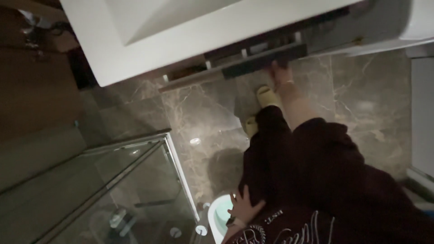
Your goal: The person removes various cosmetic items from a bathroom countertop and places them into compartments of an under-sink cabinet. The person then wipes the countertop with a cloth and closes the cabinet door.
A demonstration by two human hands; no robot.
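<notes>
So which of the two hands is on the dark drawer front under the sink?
The right hand, stretched out to the drawer front. The left hand lies flat on the person's dark trousers instead.

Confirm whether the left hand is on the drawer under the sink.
No, the left hand rests on the person's own dark trouser leg; the right hand reaches the drawer.

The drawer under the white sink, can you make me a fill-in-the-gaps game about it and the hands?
1. The right hand reaches to the dark ___ under the white sink counter.
2. The left hand rests on the person's dark ___.
3. The slippers on the marble floor are pale ___.

Missing words: drawer; trousers; yellow
</notes>
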